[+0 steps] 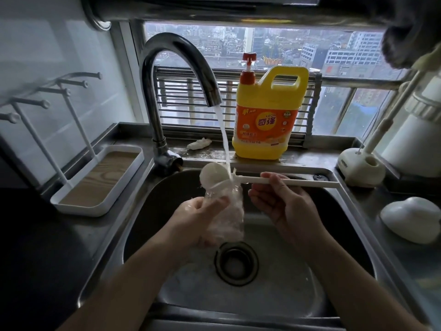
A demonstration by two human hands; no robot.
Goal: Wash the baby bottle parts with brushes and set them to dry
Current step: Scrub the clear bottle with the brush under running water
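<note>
Bottle [230, 219] in left grip [192, 222]; brush [249, 179] in right grip [284, 206].

Both forearms reach forward; left hand [199, 220] grips, right hand [284, 206] pinches.

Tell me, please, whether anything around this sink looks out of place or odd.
One thing: a crumpled white scrap lies on the ledge behind the sink, between the faucet base and the yellow detergent jug, like stray litter. The bottle and brush being washed look fine.
</note>
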